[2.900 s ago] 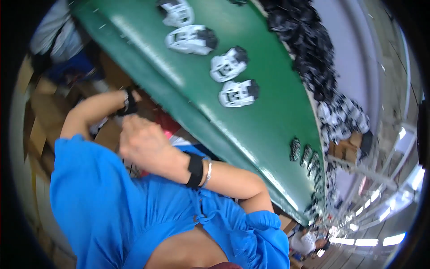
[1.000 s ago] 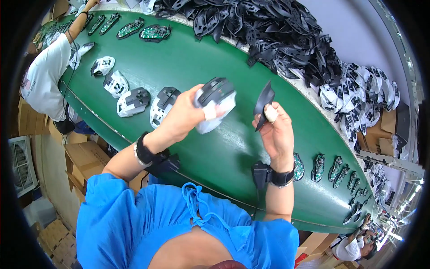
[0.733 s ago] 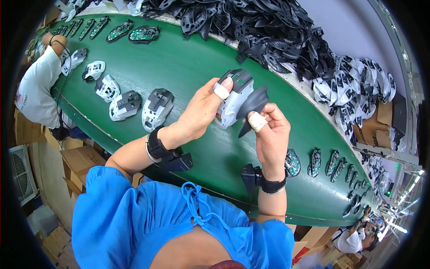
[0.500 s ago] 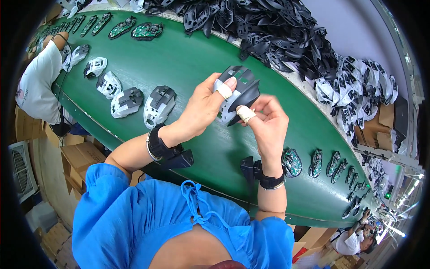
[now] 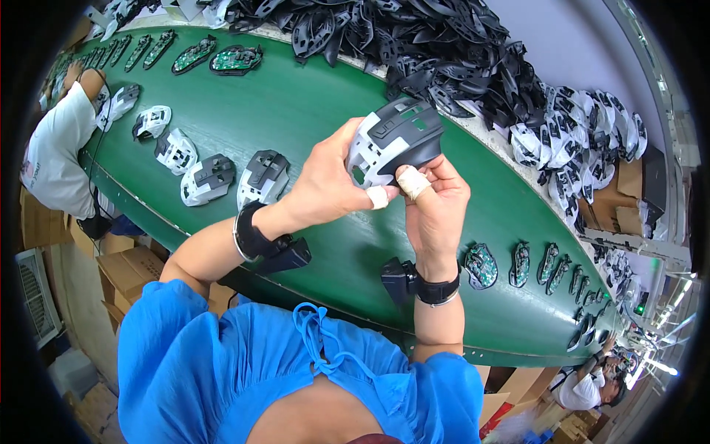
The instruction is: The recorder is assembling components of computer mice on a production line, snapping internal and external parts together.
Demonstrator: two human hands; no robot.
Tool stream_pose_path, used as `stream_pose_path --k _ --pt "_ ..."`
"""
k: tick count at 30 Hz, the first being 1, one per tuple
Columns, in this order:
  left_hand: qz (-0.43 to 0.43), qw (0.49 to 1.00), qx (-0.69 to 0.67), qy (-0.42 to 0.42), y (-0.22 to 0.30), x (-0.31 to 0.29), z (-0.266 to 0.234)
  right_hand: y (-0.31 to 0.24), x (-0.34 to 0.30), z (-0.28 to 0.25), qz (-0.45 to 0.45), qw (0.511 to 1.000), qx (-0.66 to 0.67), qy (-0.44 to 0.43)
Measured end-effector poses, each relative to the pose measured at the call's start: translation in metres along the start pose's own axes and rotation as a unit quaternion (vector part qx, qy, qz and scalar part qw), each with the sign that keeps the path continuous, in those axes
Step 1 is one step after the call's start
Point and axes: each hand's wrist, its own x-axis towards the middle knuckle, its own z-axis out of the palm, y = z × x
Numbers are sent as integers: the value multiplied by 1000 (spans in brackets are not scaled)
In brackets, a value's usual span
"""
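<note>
A computer mouse top shell (image 5: pixel 392 137), dark grey and white with square cut-outs, is held tilted above the green table between both hands. My left hand (image 5: pixel 329 174) grips its white edge, the taped thumb lying along the near rim. My right hand (image 5: pixel 436 196) pinches the dark side wall, its taped thumb in front and the fingers partly hidden behind. Left of my hands lie similar grey and white shells, the closest being one shell (image 5: pixel 262 180) beside my left forearm. A green circuit board on a black base (image 5: pixel 481 266) rests right of my right wrist.
The green table (image 5: pixel 325 96) curves across the view. Black plastic parts (image 5: pixel 444 52) are heaped along its far edge, with white shells (image 5: pixel 584 140) piled at right. Several boards on bases (image 5: pixel 235 59) line both ends. A co-worker (image 5: pixel 63 140) stands at left; another (image 5: pixel 580 388) is lower right.
The shell has been turned so its upper face and white part show more. My left thumb has shifted from the shell's top to its near edge.
</note>
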Motion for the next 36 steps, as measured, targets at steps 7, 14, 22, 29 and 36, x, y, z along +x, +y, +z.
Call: stream_pose_path --k 7,14,22,29,36 --pt "9 994 -55 -99 8 3 -9 -27 0 5 95 994 -52 -12" --pt "-38 997 12 -72 6 -1 -7 -27 -4 0 16 993 -116 -24" --pt "-82 974 32 -207 2 -14 -10 -35 -33 -33 146 983 -106 -24" --pt "-83 959 77 -261 23 -61 12 -55 -72 -11 133 955 -221 -147" --pt "-48 968 115 -219 27 -62 12 -64 -63 -1 91 936 -293 -171"
